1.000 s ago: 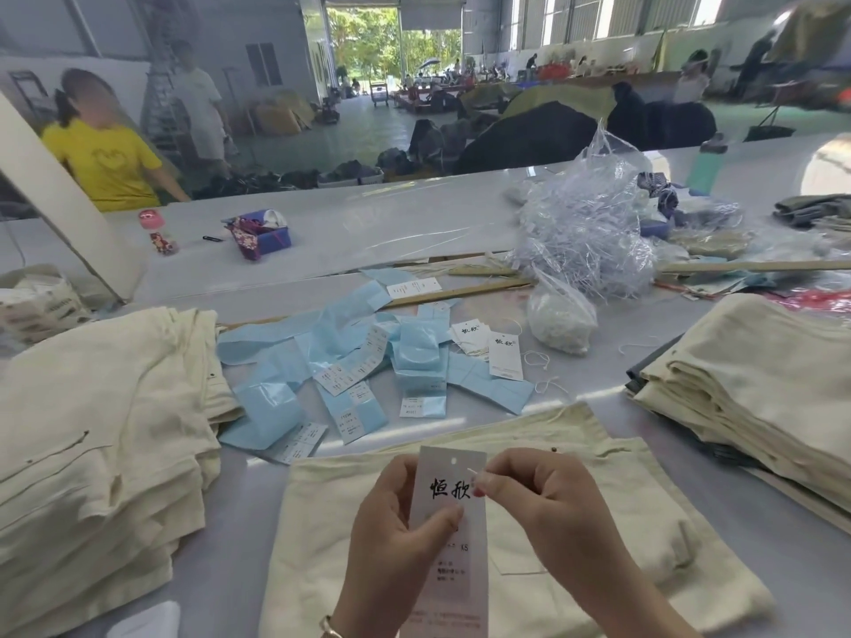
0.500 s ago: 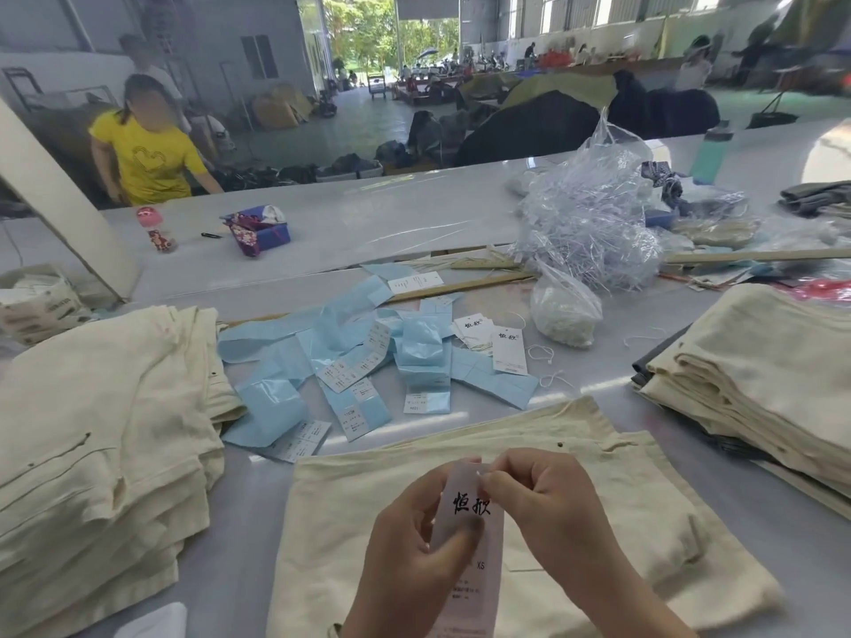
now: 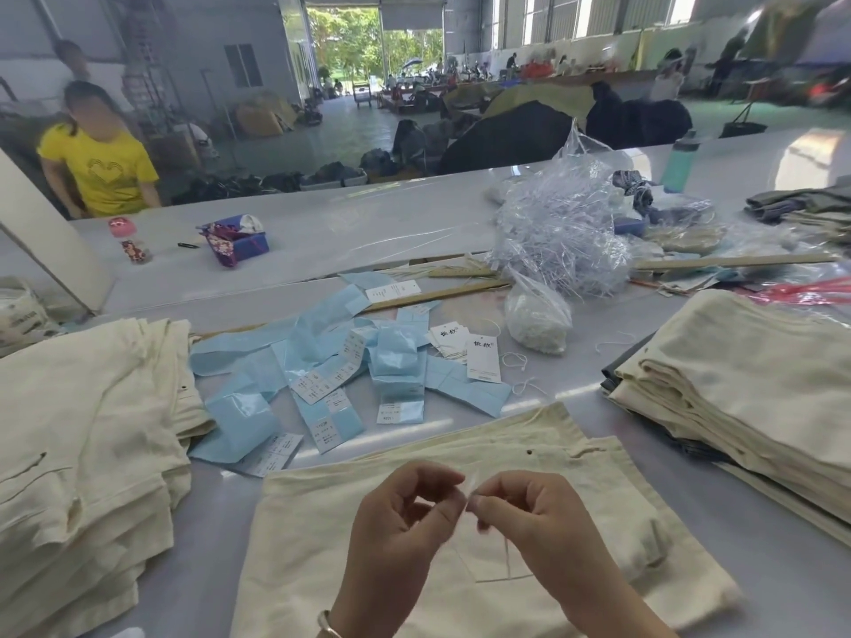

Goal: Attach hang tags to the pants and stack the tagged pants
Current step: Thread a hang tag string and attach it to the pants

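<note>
Head view — we've got the left hand [image 3: 405, 513] and right hand [image 3: 525, 513] both pinching a thin white string [image 3: 470, 484] between fingertips, right above the cream pants [image 3: 598, 490] on the table [image 3: 193, 545].

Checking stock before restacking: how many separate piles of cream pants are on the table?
2: left pile; right pile. One single pair lies under the hands.

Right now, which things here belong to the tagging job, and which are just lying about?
Job:
left hand and right hand, pinching a string
pants under the hands
loose tags
string bag
pants stacks, left and right

Lying about:
green bottle
pink bottle
blue pouch
</note>
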The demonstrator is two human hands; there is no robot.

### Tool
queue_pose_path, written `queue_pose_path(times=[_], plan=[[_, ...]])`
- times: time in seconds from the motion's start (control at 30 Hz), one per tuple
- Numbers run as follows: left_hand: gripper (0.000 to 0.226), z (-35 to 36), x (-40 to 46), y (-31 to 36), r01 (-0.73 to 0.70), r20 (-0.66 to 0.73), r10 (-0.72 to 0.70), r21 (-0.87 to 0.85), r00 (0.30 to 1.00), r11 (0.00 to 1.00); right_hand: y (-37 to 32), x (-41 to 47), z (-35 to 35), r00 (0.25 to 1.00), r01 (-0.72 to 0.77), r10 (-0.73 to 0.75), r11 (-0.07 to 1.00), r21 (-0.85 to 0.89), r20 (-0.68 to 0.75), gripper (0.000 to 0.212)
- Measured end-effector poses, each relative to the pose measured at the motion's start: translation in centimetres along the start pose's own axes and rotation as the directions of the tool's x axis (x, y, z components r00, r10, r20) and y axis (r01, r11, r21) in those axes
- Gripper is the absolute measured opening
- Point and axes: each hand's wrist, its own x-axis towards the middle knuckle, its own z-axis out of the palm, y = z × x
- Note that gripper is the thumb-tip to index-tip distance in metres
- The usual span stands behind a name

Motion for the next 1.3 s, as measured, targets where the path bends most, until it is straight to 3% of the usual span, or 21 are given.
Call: queue_pose_path(times=[0.1, 0.2, 0.3, 0.37, 0.43, 0.5, 0.57, 0.67, 0.77, 0.87, 1.0, 1.13, 1.2, 1.3], plan=[[0.029, 1.2, 0.9, -0.2, -0.091, -0.051, 0.103, 0.208, 0.993, 0.974, 0.4, 0.5, -2.0, 0.99, 0.057, -0.069, 0.993, -0.101, -0.123, 0.022], [0.028, 3.4, 1.9, 0.5, -0.126, -0.052, 0.142, 0.244, 0.988, 0.962, 0.3, 0.9, -4.0, 0.997, 0.075, -0.074, 0.997, 0.007, -0.037, 0.028], [0.026, 6.4, 2.7, 0.8, -0.153, -0.012, 0.16, 0.248, 0.987, 0.957, 0.6, 1.6, -6.2, 0.996, -0.036, 0.019, 0.978, 0.204, 0.085, 0.019], [0.027, 8.4, 3.1, 0.8, -0.15, -0.01, 0.157, 0.24, 0.988, 0.959, 1.4, 2.0, -7.9, 0.992, -0.09, 0.066, 0.966, 0.243, 0.107, 0.004], [0.025, 10.3, 3.6, 0.6, -0.143, -0.004, 0.147, 0.223, 0.989, 0.964, 2.3, 2.6, -10.1, 0.994, -0.098, 0.083, 0.973, 0.208, 0.077, 0.006], [0.024, 12.4, 4.2, 0.0, -0.127, 0.014, 0.127, 0.215, 0.992, 0.968, 3.1, 3.4, -12.5, 0.998, -0.064, 0.064, 0.994, 0.088, -0.003, 0.009], [0.024, 14.5, 5.1, -1.2, -0.099, 0.03, 0.095, 0.246, 0.995, 0.964, 3.8, 4.4, -15.3, 0.984, 0.004, -0.032, 0.988, -0.156, -0.174, 0.013], [0.02, 16.9, 6.6, -3.8, -0.017, 0.055, -0.003, 0.356, 0.998, 0.934, 3.7, 5.9, -19.4, 0.872, 0.095, -0.27, 0.912, -0.399, -0.409, 0.024], [0.016, 18.5, 8.4, -6.8, 0.024, 0.056, -0.061, 0.505, 0.997, 0.863, 2.7, 7.5, -22.6, 0.721, 0.232, -0.56, 0.751, -0.618, -0.409, 0.012], [0.013, 19.7, 10.0, -9.4, 0.062, 0.053, -0.119, 0.613, 0.991, 0.788, 2.4, 9.2, -24.0, 0.641, 0.344, -0.693, 0.643, -0.684, -0.329, 0.005], [0.023, 21.3, 11.9, -11.7, 0.08, 0.067, -0.187, 0.729, 0.98, 0.68, 4.6, 11.0, -23.3, 0.723, 0.418, -0.648, 0.686, -0.596, -0.239, 0.006], [0.025, 22.2, 13.0, -12.7, 0.007, 0.161, -0.264, 0.844, 0.951, 0.536, 10.6, 12.5, -21.1, 0.898, 0.292, -0.426, 0.762, -0.578, -0.109, 0.006], [0.023, 22.2, 13.3, -12.9, 0.0, 0.162, -0.262, 0.851, 0.951, 0.526, 13.6, 13.0, -20.0, 0.97, 0.18, -0.243, 0.791, -0.585, -0.03, 0.004], [0.014, 22.1, 13.5, -12.9, 0.039, 0.147, -0.251, 0.79, 0.957, 0.612, 16.5, 13.2, -18.6, 0.994, 0.107, -0.106, 0.791, -0.602, 0.037, 0.011]])
